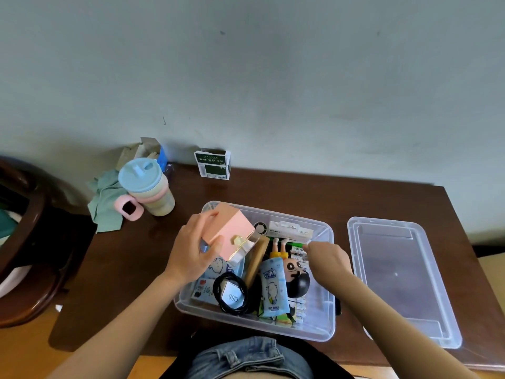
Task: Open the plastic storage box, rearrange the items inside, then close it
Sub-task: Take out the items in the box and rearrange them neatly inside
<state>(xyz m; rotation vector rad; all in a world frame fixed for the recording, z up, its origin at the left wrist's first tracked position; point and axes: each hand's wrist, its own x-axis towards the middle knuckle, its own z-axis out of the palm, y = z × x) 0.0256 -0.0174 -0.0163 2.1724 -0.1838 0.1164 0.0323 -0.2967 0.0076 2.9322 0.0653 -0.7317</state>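
Both hands work over the open storage box on the brown surface. Left hand grips a pink case above the box. Right hand, fingers curled, reaches among the contents; what it holds is unclear. Lid lies just right.

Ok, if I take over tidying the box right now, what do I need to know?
Left hand: grips the pink box, lifted over the storage box's left side.
Right hand: fingers curled down at the packs on the right inside; whether it holds anything cannot be told.
Inside: cartoon figure, blue wipes pack, black cable coil.
Lid: off, lying on the table to the right.
Done: box opened. Left: finish rearranging, set the pink box down, put the lid back.
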